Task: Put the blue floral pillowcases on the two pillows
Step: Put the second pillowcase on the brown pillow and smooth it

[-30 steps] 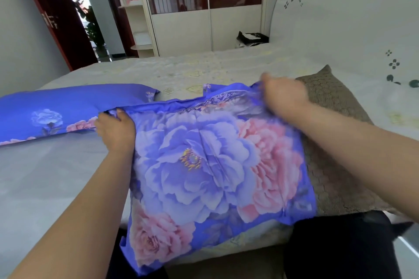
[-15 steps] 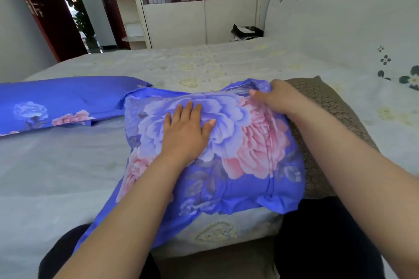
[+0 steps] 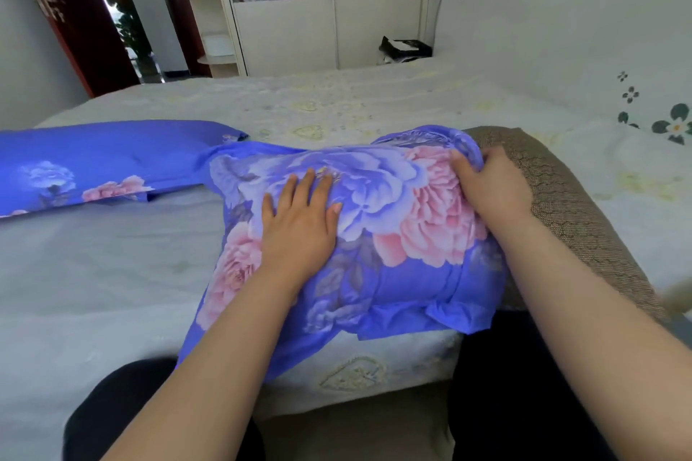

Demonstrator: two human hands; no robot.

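Pillowcase point(image 3: 374, 221): blue floral, drawn partway over the pillow at the near edge of the bed point(image 3: 112, 273), its loose end hanging off the mattress.
Pillow point(image 3: 569, 206): brown woven, right end bare, sticking out right of the pillowcase.
Left hand point(image 3: 299, 225): fingers straight, pressed flat on the pillowcase.
Right hand point(image 3: 490, 187): fingers curled, gripping the bunched pillowcase edge at the pillow.
Second pillowcase point(image 3: 105, 165): far left, flat on the bed.
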